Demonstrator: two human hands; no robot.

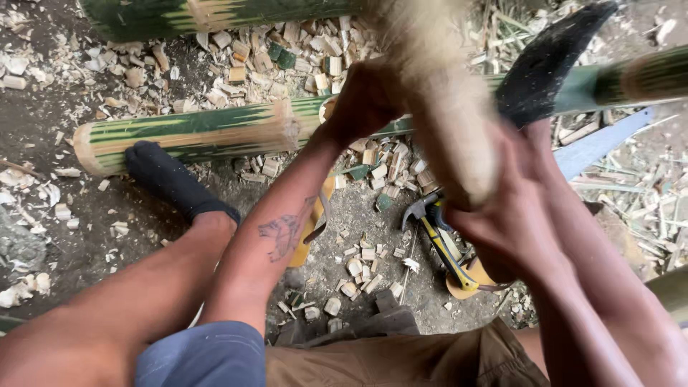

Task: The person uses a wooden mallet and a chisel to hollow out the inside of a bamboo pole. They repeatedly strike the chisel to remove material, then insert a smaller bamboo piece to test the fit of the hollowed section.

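Blurring hides the right hand (502, 215) gripping a pale club (448, 122); left hand (365, 97) clasps the bamboo pole (193, 132).

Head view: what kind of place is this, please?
Probably an outdoor bamboo-working spot on bare ground: a green bamboo pole lies in the dirt, wood chips are scattered around, and a claw hammer rests nearby.

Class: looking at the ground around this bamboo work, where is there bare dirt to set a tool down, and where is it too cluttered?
Bare dirt lies left of the socked foot, below the bamboo pole. A smaller patch sits between the left forearm and the hammer. Wood chips crowd the ground above the pole and splinters the right side.
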